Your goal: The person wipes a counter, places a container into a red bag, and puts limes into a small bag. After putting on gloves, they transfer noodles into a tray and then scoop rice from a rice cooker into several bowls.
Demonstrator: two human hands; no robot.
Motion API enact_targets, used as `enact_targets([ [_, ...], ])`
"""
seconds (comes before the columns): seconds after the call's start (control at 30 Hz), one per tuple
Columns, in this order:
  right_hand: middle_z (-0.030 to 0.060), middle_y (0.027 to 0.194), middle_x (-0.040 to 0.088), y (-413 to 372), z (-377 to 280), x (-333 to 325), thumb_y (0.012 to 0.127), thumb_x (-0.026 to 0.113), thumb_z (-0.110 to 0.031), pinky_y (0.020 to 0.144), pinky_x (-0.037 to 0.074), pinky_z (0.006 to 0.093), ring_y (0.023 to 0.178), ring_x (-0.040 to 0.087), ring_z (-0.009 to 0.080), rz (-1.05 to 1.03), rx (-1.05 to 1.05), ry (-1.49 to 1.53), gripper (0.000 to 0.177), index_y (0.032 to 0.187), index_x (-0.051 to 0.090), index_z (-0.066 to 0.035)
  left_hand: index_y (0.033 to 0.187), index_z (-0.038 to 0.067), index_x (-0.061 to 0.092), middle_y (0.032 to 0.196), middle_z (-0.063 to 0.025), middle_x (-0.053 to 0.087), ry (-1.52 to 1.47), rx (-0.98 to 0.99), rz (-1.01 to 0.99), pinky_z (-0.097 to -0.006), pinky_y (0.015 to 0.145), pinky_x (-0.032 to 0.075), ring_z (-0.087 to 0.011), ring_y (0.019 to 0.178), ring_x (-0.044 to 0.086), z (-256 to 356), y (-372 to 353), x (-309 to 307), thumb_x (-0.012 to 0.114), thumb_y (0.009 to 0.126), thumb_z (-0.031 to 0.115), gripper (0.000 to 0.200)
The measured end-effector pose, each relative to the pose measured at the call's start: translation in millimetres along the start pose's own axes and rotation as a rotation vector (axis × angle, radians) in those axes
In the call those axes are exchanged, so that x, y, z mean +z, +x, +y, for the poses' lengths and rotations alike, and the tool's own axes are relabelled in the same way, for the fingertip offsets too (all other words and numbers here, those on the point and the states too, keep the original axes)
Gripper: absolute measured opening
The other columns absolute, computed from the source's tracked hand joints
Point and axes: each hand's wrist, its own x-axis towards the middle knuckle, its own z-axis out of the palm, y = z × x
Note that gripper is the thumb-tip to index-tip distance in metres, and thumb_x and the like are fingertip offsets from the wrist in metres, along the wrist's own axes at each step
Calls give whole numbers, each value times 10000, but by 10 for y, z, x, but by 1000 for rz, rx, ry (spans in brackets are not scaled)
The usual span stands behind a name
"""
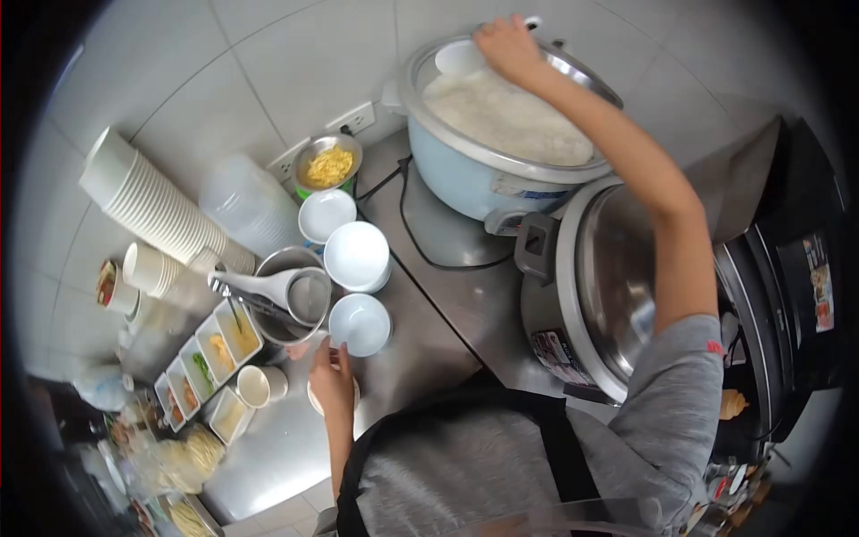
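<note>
My right hand (510, 52) is closed round the handle of a white rice scoop (459, 59), whose head is at the left inner edge of a large light-blue rice cooker (447, 170). White rice (510, 116) fills much of the cooker. On the steel counter, my left hand (333, 376) has its fingers at the near rim of a small pale-blue bowl (361, 325), seemingly gripping it. Partly hidden beneath that hand is another white round container (315, 400). Just behind the bowl stand stacked white bowls (357, 255).
A second rice cooker with a steel lid (617, 268) stands at the right. On the left are stacked paper cups (161, 201), a steel pot (273, 329) holding a white ladle and tongs, and a row of topping trays (204, 380). A black cord (407, 215) crosses the counter.
</note>
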Motion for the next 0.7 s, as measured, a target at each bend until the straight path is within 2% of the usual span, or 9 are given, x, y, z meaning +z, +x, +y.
enact_targets([
  [0.03, 45, 864, 604, -52, -22, 254, 749, 507, -82, 839, 348, 397, 912, 540, 193, -31, -20, -67, 149, 849, 617, -93, 1080, 11, 543, 772, -141, 597, -38, -84, -76, -373, 621, 459, -297, 681, 585, 43, 80, 98, 647, 787, 189, 359],
  [0.07, 44, 847, 606, -112, -48, 480, 755, 507, -99, 828, 350, 369, 893, 537, 188, -62, -37, -136, 141, 827, 627, -91, 963, 11, 556, 664, -106, 575, 78, 7, 64, -381, 551, 442, -267, 572, 566, 53, 120, 189, 685, 734, 153, 298],
  [0.13, 43, 832, 600, -233, -140, 891, 741, 527, -102, 807, 352, 331, 871, 534, 183, -64, -8, -142, 112, 785, 631, -100, 914, 14, 538, 647, -106, 560, 84, 11, 75, -386, 550, 437, -272, 566, 559, 12, 201, 203, 707, 689, 120, 301],
  [0.2, 38, 819, 595, -325, -207, 921, 731, 538, -102, 811, 353, 327, 868, 532, 178, -111, -43, -77, 104, 783, 629, -98, 850, 24, 507, 615, -105, 540, 69, -20, 90, -387, 547, 429, -277, 555, 548, -1, 234, 234, 720, 627, 57, 310],
  [0.33, 26, 766, 608, -550, -203, 735, 706, 565, -93, 814, 350, 310, 837, 551, 163, 23, -163, 68, 66, 699, 630, -97, 880, 34, 490, 622, -122, 552, 31, -61, 46, -398, 557, 433, -296, 572, 562, -18, 202, 256, 660, 674, 26, 268],
  [0.43, 29, 755, 604, -778, -202, 411, 692, 573, -69, 858, 350, 337, 839, 554, 174, 6, -264, 150, 47, 697, 615, -87, 923, 40, 469, 647, -148, 570, -39, -24, 44, -423, 567, 437, -317, 594, 579, 16, 201, 261, 604, 713, 3, 253],
  [0.53, 83, 787, 615, -818, -142, 355, 683, 561, -44, 916, 345, 412, 850, 565, 229, -88, -293, 196, 92, 748, 617, -76, 976, 49, 455, 676, -179, 584, -53, 46, 48, -447, 575, 438, -347, 620, 589, 175, 216, 129, 559, 743, -8, 262],
  [0.63, 158, 832, 593, -682, -25, 493, 728, 510, -57, 864, 351, 503, 840, 562, 328, -359, -3, 306, 87, 761, 588, -39, 1037, 52, 460, 716, -200, 584, -87, 85, 85, -457, 577, 445, -378, 642, 584, 73, 177, 85, 549, 747, -14, 311],
  [0.7, 158, 822, 601, -790, 70, 870, 700, 509, -34, 791, 376, 482, 843, 567, 314, -211, 159, 302, 128, 798, 590, -36, 1111, 23, 467, 715, -198, 589, -293, -30, 24, -423, 584, 480, -353, 685, 612, 24, 130, -16, 541, 753, -19, 368],
])
